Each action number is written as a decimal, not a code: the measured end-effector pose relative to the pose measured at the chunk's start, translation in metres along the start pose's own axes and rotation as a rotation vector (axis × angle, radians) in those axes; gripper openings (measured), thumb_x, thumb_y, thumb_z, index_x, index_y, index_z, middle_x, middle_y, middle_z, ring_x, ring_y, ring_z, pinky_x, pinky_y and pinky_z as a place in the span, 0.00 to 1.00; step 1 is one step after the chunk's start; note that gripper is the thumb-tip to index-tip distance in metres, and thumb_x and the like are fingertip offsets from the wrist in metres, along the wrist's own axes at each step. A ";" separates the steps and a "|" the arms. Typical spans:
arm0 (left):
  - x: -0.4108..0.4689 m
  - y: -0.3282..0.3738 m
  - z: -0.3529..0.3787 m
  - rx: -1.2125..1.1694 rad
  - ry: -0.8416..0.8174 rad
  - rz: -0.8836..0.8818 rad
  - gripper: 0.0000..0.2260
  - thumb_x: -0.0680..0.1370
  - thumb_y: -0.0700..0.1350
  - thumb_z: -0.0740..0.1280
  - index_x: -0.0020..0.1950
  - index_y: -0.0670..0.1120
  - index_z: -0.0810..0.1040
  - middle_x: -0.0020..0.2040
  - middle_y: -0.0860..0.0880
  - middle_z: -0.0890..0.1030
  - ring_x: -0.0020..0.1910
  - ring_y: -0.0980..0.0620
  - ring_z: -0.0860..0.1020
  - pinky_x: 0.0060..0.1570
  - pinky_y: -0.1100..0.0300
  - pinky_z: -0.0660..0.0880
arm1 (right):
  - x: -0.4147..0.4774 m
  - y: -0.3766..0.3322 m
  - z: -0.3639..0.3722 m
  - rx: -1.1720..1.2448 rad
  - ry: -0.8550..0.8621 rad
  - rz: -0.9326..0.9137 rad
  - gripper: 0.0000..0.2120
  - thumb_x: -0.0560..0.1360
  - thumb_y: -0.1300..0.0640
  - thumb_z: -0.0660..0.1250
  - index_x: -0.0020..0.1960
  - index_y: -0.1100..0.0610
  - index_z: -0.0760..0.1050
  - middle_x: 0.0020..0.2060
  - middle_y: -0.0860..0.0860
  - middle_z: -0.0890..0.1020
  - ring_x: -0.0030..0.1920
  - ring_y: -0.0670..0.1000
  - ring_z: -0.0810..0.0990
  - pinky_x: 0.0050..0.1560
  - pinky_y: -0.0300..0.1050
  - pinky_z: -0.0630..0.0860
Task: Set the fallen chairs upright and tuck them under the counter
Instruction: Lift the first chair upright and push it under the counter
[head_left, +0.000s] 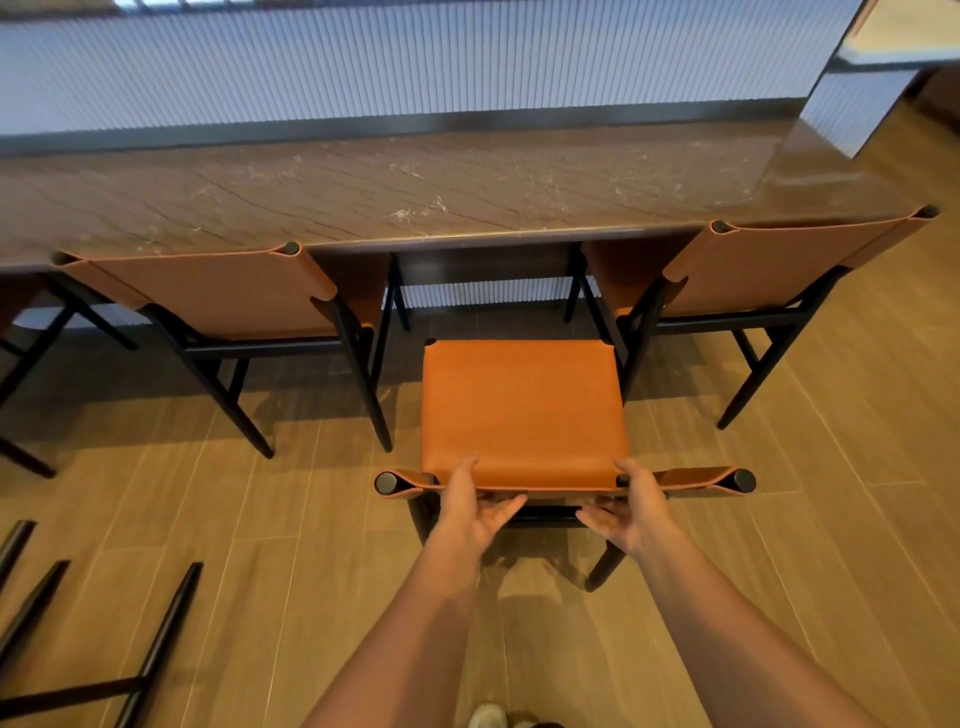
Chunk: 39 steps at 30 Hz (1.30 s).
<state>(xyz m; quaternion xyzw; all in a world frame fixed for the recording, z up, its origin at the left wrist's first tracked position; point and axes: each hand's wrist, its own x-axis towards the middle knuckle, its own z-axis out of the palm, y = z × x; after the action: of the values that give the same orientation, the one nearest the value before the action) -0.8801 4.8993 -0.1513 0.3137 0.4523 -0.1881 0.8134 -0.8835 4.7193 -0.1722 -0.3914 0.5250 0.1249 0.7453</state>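
An orange leather chair (522, 410) with a black frame stands upright in front of the counter (395, 192), in the gap between two neighbours, its seat out from under the counter edge. My left hand (475, 506) and my right hand (631, 512) both grip the top of its backrest, fingers curled over the leather band. Two matching chairs, one to the left (208, 291) and one to the right (779, 265), sit tucked against the counter. At the lower left, black legs of a fallen chair (156, 654) stick up from the floor.
The counter has a brown marble top with a ribbed white wall panel (415, 62) behind it. A wood-plank floor (831, 519) spreads around me. Part of another chair (21, 338) shows at the far left. My shoe (488, 717) is at the bottom edge.
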 end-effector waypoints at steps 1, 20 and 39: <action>0.002 0.002 0.001 -0.032 0.007 -0.018 0.22 0.77 0.48 0.68 0.68 0.44 0.65 0.60 0.38 0.71 0.66 0.36 0.69 0.49 0.41 0.76 | 0.002 -0.002 0.001 0.027 -0.005 0.012 0.25 0.76 0.52 0.68 0.69 0.58 0.65 0.59 0.64 0.73 0.61 0.65 0.75 0.50 0.62 0.77; 0.022 0.069 0.063 -0.114 0.045 -0.106 0.13 0.79 0.33 0.59 0.64 0.37 0.68 0.70 0.34 0.68 0.68 0.27 0.65 0.52 0.40 0.75 | 0.004 -0.074 0.065 0.021 -0.003 -0.055 0.09 0.77 0.72 0.55 0.51 0.62 0.70 0.52 0.60 0.76 0.61 0.66 0.73 0.46 0.66 0.78; 0.068 0.188 0.206 0.088 0.005 0.231 0.10 0.74 0.29 0.57 0.51 0.40 0.72 0.50 0.38 0.73 0.60 0.33 0.70 0.59 0.37 0.72 | 0.023 -0.218 0.195 0.035 -0.111 -0.193 0.16 0.76 0.72 0.58 0.61 0.59 0.66 0.56 0.62 0.71 0.62 0.69 0.72 0.49 0.68 0.78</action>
<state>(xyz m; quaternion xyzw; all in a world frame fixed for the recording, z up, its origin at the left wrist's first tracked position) -0.6067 4.8957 -0.0641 0.3996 0.4066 -0.1122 0.8139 -0.6101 4.7087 -0.0661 -0.4195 0.4450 0.0649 0.7885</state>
